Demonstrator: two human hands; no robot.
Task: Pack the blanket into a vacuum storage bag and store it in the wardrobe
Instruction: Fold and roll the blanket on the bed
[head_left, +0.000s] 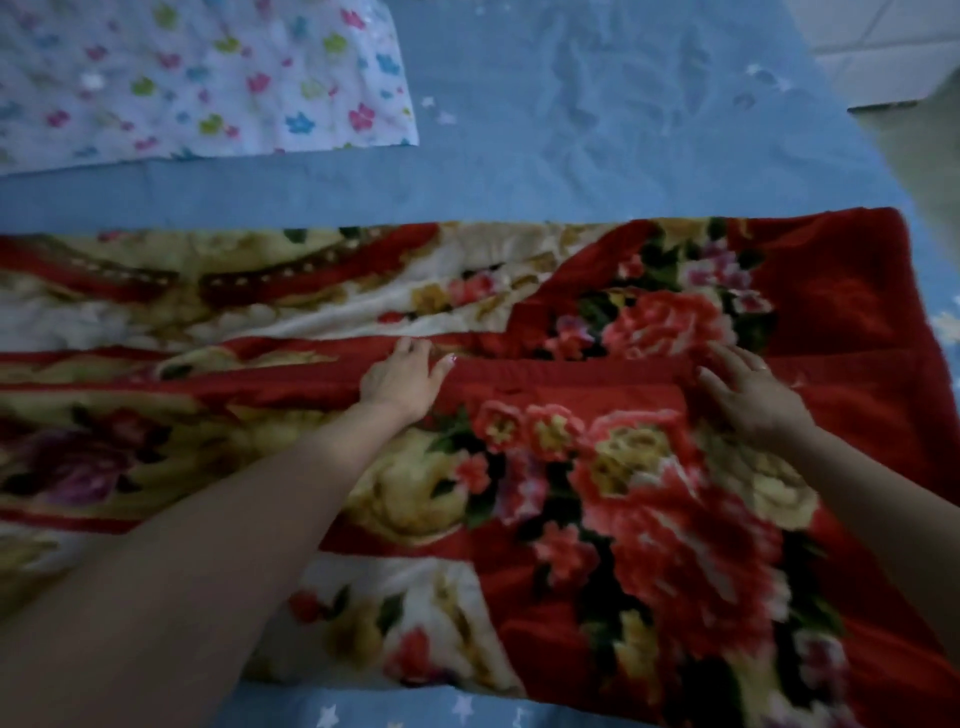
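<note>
A thick red blanket (597, 493) with a pink, cream and gold flower pattern lies folded across the blue bed. A folded edge runs left to right through its middle. My left hand (402, 376) rests on that edge with its fingers spread and fairly straight. My right hand (748, 389) lies flat on the same edge further right, fingers extended over the red plush. Neither hand curls round the fabric. No vacuum bag and no wardrobe are in view.
A blue bedsheet (597, 130) with small white stars covers the bed beyond and in front of the blanket. A white pillow (197, 78) with coloured prints lies at the far left. Pale floor tiles (883, 47) show at the top right past the bed's edge.
</note>
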